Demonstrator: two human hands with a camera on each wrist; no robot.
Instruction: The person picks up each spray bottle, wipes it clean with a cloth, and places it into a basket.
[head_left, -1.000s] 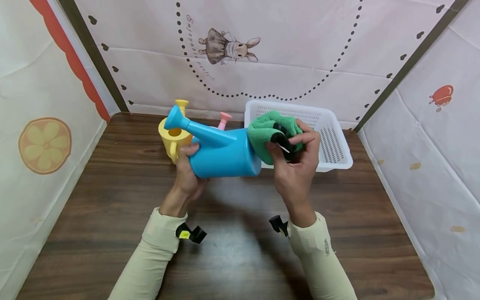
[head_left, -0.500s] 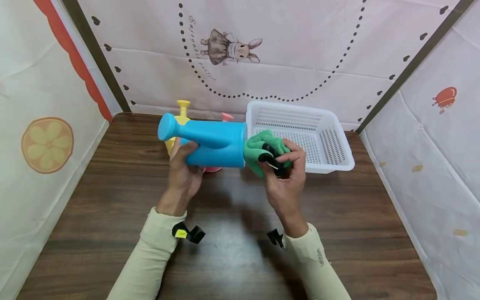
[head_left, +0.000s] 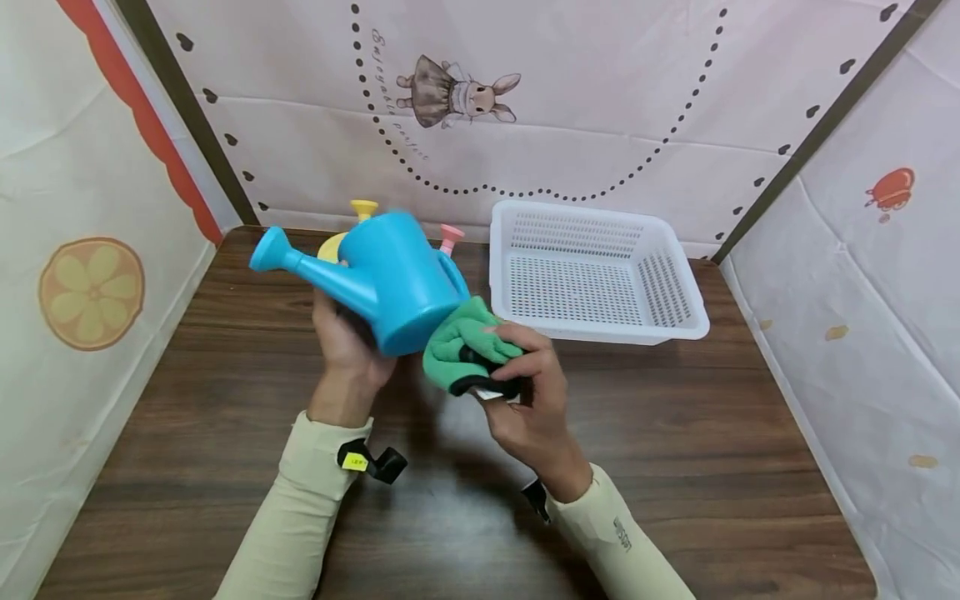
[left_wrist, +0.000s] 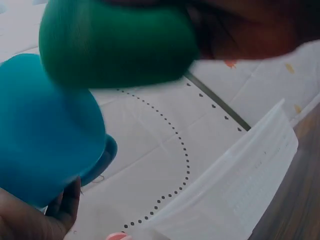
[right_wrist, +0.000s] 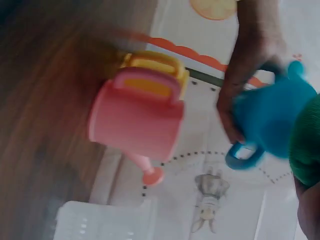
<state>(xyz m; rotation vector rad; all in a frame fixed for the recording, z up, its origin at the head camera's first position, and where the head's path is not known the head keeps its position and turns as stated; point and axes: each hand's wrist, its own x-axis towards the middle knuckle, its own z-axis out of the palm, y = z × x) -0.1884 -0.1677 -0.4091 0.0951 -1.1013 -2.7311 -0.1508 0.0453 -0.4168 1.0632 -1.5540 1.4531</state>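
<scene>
In the head view my left hand (head_left: 347, 354) holds a blue watering can (head_left: 408, 279) up off the table, tilted with its spout toward the left. My right hand (head_left: 536, 400) grips a bunched green cloth (head_left: 461, 346) with black edging, close against the can's base. The left wrist view shows the cloth (left_wrist: 120, 45) over the base of the can (left_wrist: 50, 135); whether they touch is hard to tell. Behind the can, a yellow watering can (head_left: 363, 208) and a pink watering can (right_wrist: 137, 115) stand on the table, mostly hidden in the head view.
A white perforated plastic basket (head_left: 600, 333) stands at the back right of the brown wooden table (head_left: 675, 467). Printed fabric walls (head_left: 600, 83) enclose the back and both sides.
The blue can has turned in my left hand, its base now facing down and toward me. My right hand has moved left and nearer with the cloth, following the base.
</scene>
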